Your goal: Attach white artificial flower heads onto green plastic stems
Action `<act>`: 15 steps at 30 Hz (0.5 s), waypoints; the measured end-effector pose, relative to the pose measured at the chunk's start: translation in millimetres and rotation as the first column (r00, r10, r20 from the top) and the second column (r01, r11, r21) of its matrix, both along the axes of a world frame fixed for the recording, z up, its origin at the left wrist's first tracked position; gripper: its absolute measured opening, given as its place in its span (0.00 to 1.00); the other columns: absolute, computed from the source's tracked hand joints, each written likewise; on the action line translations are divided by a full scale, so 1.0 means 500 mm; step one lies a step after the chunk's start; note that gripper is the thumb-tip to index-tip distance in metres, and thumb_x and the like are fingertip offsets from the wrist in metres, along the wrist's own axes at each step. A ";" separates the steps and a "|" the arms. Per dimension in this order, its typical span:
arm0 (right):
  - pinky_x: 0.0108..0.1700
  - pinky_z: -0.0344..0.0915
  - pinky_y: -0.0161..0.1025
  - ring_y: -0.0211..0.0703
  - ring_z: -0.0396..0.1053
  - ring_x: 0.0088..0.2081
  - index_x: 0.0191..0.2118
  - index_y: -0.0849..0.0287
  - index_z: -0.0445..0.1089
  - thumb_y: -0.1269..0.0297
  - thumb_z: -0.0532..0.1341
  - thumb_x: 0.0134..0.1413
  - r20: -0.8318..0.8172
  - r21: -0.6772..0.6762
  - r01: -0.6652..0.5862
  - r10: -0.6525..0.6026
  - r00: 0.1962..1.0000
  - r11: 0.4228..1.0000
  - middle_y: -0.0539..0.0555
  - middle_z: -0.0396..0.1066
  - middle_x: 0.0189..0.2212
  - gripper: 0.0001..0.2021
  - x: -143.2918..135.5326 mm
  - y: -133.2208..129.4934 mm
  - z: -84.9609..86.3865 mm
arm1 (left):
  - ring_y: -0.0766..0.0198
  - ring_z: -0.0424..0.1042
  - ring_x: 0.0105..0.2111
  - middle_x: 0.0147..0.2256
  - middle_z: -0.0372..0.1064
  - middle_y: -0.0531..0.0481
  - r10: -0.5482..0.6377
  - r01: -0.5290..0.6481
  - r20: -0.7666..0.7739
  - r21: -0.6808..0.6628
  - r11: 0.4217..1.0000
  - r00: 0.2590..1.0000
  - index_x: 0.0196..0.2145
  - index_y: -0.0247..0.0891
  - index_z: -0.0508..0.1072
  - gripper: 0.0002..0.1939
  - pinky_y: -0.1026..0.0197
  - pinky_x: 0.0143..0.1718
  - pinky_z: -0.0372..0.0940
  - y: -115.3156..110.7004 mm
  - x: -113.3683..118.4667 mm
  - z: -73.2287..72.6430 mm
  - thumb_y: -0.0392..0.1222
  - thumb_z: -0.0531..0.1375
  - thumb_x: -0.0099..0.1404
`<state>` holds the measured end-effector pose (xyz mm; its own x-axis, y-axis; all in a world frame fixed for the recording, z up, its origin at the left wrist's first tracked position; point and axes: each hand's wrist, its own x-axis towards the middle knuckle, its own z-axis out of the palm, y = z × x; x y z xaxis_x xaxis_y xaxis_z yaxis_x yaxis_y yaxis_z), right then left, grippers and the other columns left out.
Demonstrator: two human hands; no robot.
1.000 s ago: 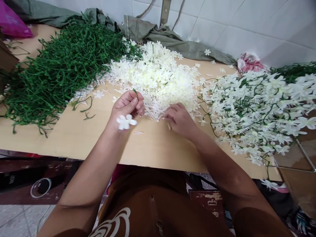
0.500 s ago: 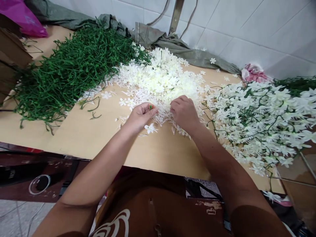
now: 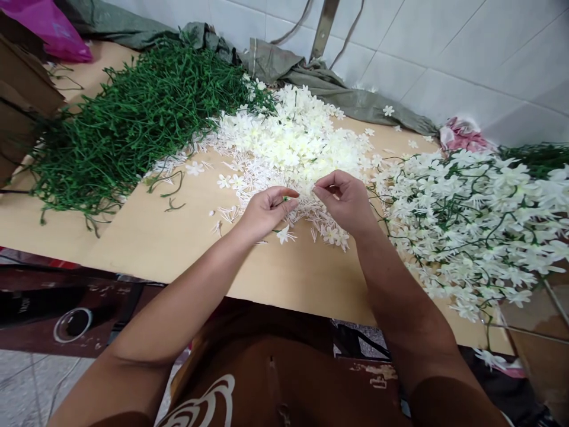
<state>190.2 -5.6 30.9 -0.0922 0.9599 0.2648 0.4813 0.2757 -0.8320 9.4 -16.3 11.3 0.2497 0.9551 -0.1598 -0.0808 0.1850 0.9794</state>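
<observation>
Your left hand [image 3: 267, 210] pinches a green stem [image 3: 285, 199], a white bloom [image 3: 283, 235] hanging below. Your right hand [image 3: 344, 198] pinches one loose flower [image 3: 310, 188] just above the white flower pile [image 3: 288, 139]. Green stems [image 3: 128, 118] lie heaped left, finished sprays [image 3: 480, 207] right.

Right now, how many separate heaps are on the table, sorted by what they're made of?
Bare green stems: 1 heap
Loose white flower heads: 1 heap
Finished stems with white flowers attached: 1 heap
Total: 3 heaps
The left hand pinches a green stem tip and the right hand a white piece, at the near edge of the loose flower heads.
</observation>
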 end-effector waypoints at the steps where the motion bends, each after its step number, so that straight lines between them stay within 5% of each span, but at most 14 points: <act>1: 0.35 0.65 0.41 0.39 0.66 0.30 0.28 0.56 0.67 0.67 0.61 0.51 0.026 0.018 0.000 0.000 1.000 1.000 0.50 0.70 0.26 0.04 -0.007 -0.004 -0.005 | 0.75 0.50 0.16 0.17 0.54 0.62 -0.005 0.005 0.006 -0.013 1.000 1.000 0.36 0.36 0.73 0.07 0.67 0.18 0.48 -0.001 0.004 -0.001 0.39 0.65 0.59; 9: 0.34 0.61 0.40 0.40 0.63 0.30 0.29 0.57 0.66 0.69 0.59 0.53 0.243 0.251 -0.037 -0.026 0.970 0.967 0.50 0.69 0.26 0.04 -0.033 -0.025 -0.026 | 0.76 0.49 0.14 0.16 0.52 0.62 0.111 -0.111 -0.007 0.010 0.994 0.994 0.27 0.36 0.69 0.06 0.69 0.16 0.46 0.006 0.010 -0.003 0.38 0.63 0.58; 15: 0.37 0.62 0.42 0.42 0.64 0.33 0.30 0.56 0.66 0.69 0.58 0.56 0.271 0.340 -0.057 -0.040 0.962 0.939 0.52 0.69 0.26 0.05 -0.033 -0.034 -0.022 | 0.74 0.56 0.17 0.19 0.63 0.58 0.041 -0.039 0.086 -0.019 0.999 0.995 0.28 0.35 0.71 0.06 0.68 0.20 0.52 0.015 0.008 -0.012 0.40 0.64 0.57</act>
